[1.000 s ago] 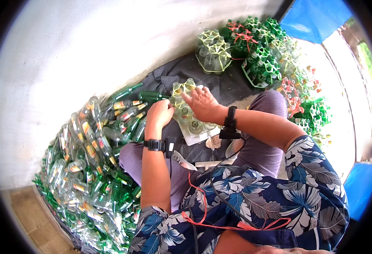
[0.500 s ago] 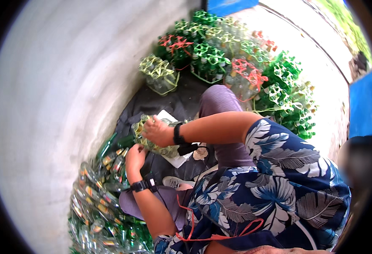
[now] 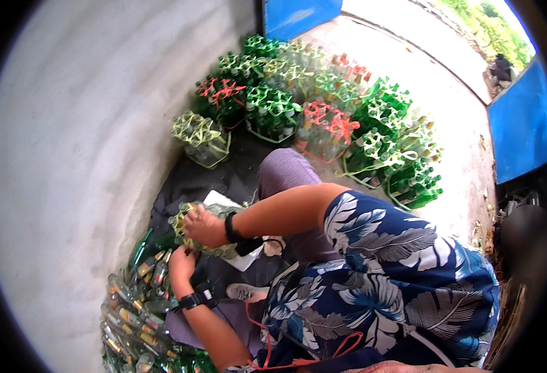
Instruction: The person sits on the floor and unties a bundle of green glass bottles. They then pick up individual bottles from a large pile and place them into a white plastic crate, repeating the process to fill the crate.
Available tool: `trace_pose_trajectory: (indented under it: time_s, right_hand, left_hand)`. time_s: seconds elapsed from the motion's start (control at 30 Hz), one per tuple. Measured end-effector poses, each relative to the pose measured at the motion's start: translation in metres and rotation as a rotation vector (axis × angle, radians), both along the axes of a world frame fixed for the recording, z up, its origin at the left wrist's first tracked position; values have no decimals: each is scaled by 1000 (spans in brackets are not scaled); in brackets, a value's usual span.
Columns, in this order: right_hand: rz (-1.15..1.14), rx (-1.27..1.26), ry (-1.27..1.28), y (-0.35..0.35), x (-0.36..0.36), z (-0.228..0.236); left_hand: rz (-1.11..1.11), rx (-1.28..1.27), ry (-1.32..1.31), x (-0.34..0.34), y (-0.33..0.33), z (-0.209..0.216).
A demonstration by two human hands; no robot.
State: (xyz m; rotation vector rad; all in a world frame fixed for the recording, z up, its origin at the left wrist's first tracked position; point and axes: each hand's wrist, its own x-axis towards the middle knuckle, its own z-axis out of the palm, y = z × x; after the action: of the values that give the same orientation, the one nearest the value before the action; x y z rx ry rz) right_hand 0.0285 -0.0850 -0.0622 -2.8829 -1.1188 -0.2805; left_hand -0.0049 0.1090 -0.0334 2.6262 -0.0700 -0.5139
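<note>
Head view, sole view: the bundle of clear glass bottles (image 3: 228, 216) lies directly under the right hand (image 3: 206, 229) and just beyond the left hand (image 3: 182, 264), on a white board (image 3: 218, 199). Its laced yellow-green strap (image 3: 178, 220) covers the neck end, at the right hand's fingers; the bodies run back rightward from there, roughly along the right forearm. The right hand is nearer, resting on top with fingers partly curled; whether it grips a neck or the strap cannot be determined. The left hand is loosely curled at the bundle's near-left edge; what it holds, if anything, cannot be told. A green bottle (image 3: 140, 247) lies left of the left hand, and loose bottles (image 3: 130, 314) are heaped below and left of it. Strapped bundles (image 3: 272, 115) stand beyond the right hand. Not verifiable: the bundle's middle and near side, covered by the right hand and wrist; the left fingertips; whether the bundle stands upright or tilts. The heap is cut off by the lower edge.
</note>
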Motion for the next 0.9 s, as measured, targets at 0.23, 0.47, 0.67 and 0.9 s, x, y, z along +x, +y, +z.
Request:
trace_pose_trajectory:
  time_s: [0.23, 0.47, 0.67, 0.9]
  right_hand:
    - [13, -65, 17, -11, -20, 13]
    - [42, -166, 250, -3, -18, 27]
    - [50, -72, 207, -3, -13, 14]
    - [90, -111, 345, -1, -14, 35]
  left_hand:
    - [37, -13, 37, 5, -7, 3]
    - [-8, 33, -38, 4, 3, -4]
    - [59, 14, 14, 5, 3, 1]
    - [46, 69, 176, -10, 5, 8]
